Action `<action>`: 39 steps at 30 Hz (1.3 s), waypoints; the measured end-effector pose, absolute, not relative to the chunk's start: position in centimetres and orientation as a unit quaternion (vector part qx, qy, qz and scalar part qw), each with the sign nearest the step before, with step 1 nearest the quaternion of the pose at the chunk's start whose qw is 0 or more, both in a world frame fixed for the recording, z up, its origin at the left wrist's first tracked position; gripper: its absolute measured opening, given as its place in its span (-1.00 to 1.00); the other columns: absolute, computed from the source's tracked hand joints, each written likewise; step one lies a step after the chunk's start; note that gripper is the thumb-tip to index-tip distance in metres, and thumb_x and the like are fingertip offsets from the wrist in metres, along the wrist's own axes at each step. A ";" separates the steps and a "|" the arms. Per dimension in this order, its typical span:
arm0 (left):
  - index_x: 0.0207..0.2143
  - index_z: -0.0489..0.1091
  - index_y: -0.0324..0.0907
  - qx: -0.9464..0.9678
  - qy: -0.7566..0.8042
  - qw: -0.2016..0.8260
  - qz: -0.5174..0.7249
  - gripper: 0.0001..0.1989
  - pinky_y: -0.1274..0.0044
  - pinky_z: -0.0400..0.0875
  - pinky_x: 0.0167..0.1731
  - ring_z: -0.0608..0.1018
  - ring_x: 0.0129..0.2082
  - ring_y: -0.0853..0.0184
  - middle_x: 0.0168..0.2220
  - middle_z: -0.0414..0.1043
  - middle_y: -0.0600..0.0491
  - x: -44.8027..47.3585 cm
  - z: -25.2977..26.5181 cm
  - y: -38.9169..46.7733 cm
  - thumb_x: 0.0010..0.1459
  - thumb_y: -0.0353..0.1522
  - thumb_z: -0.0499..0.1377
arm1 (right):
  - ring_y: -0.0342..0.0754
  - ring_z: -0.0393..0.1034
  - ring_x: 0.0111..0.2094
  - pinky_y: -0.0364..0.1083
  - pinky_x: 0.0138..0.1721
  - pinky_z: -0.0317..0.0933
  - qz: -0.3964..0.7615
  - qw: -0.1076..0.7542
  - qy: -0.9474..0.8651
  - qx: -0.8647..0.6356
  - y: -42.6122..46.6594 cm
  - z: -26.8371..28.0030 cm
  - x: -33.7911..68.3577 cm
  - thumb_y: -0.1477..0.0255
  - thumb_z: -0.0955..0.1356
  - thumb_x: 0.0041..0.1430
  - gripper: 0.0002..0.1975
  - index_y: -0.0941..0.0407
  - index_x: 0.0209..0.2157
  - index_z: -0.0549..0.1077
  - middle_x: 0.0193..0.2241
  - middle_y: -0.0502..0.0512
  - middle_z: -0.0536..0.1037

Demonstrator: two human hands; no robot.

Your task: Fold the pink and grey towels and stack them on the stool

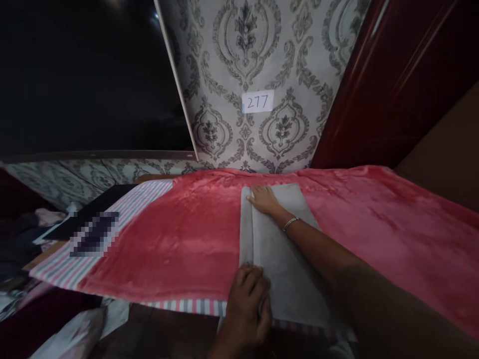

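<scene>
A grey cloth [284, 249] lies on a red plush blanket [187, 239], with a narrow strip folded over along its left side. My right hand [264, 199] rests flat on the far end of this cloth, its fingers stretched out across the folded strip. A thin bracelet [290, 223] circles the right wrist. Nearer to me, my left hand [250, 296] has its fingers curled around the near part of the folded strip. The fingertips of the left hand are partly hidden.
A striped sheet [149, 192] shows under the blanket at the left and front edges. Behind stands a patterned wall with a paper label [258, 101] reading 277. A large dark screen [90, 75] is at the left, a glossy dark red panel [377, 89] at the right. Clothes [48, 219] lie piled at far left.
</scene>
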State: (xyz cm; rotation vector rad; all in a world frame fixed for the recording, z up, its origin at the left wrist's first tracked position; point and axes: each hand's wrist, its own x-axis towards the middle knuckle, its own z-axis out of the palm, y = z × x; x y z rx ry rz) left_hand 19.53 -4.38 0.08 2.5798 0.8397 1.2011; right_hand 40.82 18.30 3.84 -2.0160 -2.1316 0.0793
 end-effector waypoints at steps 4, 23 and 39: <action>0.00 0.42 -0.15 0.866 0.275 0.083 0.409 -0.66 0.12 0.46 0.09 0.45 0.10 0.09 0.03 0.49 -0.14 19.5 -0.1 -4.3 0.17 -0.47 0.09 | 0.14 0.22 0.23 0.12 0.28 -0.12 0.013 0.150 -0.712 -0.686 17.8 4.1 41.2 0.29 0.11 0.44 -0.51 0.26 0.22 0.33 0.19 0.39 0.41; 0.00 0.49 -0.11 0.891 0.257 0.048 0.371 -0.57 0.38 0.24 -0.16 0.39 -0.18 0.20 -0.12 0.45 -0.07 19.4 0.7 -4.6 0.28 -0.03 0.14 | 0.01 0.36 0.00 -0.07 0.01 0.12 0.038 0.229 -0.659 -0.715 22.8 3.7 42.2 0.53 0.18 0.33 -0.71 0.16 -0.10 0.50 -0.04 0.19 0.57; -0.05 0.46 -0.10 0.878 0.274 0.056 0.388 -0.67 0.32 0.27 -0.17 0.39 -0.20 0.16 -0.17 0.42 -0.09 19.4 -1.5 -4.9 0.29 -0.11 0.13 | 0.07 0.45 0.00 -0.03 0.05 0.17 0.055 0.169 -0.659 -0.731 22.6 5.4 40.6 0.50 0.22 0.32 -0.67 0.18 -0.07 0.58 -0.02 0.29 0.60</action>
